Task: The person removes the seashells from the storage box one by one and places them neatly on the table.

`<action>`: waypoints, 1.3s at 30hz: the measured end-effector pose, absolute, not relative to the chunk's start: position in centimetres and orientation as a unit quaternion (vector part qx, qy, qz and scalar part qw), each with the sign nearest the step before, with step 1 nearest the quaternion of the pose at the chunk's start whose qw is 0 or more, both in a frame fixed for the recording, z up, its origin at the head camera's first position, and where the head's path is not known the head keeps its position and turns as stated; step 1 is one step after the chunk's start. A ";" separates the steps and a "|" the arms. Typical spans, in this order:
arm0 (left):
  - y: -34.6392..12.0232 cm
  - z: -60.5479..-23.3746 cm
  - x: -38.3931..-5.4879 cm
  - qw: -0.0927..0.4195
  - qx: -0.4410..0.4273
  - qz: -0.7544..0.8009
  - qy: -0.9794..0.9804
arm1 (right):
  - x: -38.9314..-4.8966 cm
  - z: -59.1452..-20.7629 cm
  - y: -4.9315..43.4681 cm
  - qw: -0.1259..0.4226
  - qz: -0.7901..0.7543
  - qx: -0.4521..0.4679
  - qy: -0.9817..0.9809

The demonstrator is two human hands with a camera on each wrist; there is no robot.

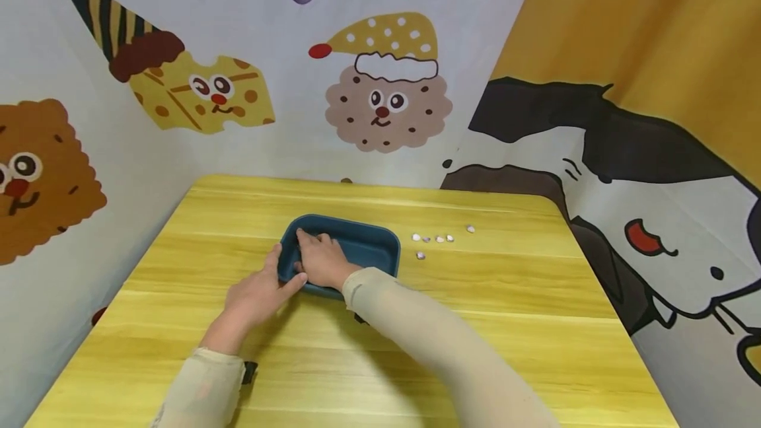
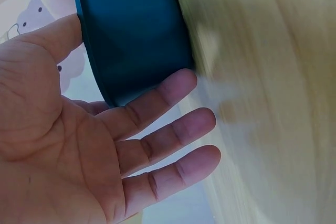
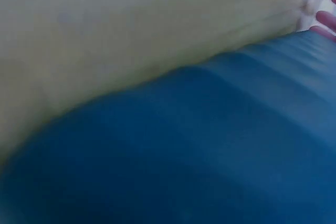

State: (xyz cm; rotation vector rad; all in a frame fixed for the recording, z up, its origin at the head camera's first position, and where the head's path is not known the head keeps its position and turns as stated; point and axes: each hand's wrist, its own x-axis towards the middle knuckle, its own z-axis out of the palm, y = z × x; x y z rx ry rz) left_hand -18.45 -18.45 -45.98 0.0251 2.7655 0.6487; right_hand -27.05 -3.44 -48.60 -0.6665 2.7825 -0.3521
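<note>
A dark blue rectangular container [image 1: 368, 248] with rounded corners sits on the wooden table. At its left end, my left hand [image 1: 255, 296] touches the corner. In the left wrist view, that hand [image 2: 84, 140] has its thumb against the rim of the container [image 2: 131, 30], and its fingers are spread and nearly straight. My right hand [image 1: 324, 261] reaches down inside the left half, index finger extended toward the far left corner. Its other fingertips, and anything beneath them, are hidden. The container's wall [image 3: 184, 145] fills much of the blurred right wrist view, with fingertips [image 3: 326, 20] at the edge.
Several small whitish and purplish pieces, shell-like, lie right of the container; one piece [image 1: 470, 228] is farther off and another [image 1: 421, 255] nearer. The yellow wood-grain table [image 1: 505, 335] meets a cartoon-printed cloth [image 1: 238, 157] behind it. A small black object [image 1: 250, 372] shows beside the left wrist.
</note>
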 end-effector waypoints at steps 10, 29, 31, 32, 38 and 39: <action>-18.3 -45.8 -18.7 0.155 -0.001 0.228 0.961 | -28.1 -48.9 -2.4 0.080 -0.113 -0.345 0.928; -18.7 -46.0 -18.8 0.140 -0.001 0.228 0.964 | -27.2 -47.7 2.9 0.082 -0.086 -0.359 0.926; -18.8 -46.0 -18.9 0.142 -0.002 0.226 0.964 | -27.3 -47.7 3.5 0.062 -0.086 -0.356 0.928; -18.8 -46.0 -18.9 0.143 -0.002 0.227 0.963 | -27.3 -47.7 3.7 0.050 -0.089 -0.356 0.929; -18.6 -46.3 -18.9 0.149 0.001 0.228 0.962 | -26.6 -47.6 4.8 0.007 -0.152 -0.351 0.924; -18.6 -46.3 -18.9 0.149 0.001 0.228 0.962 | -26.4 -47.4 5.0 0.003 -0.163 -0.353 0.921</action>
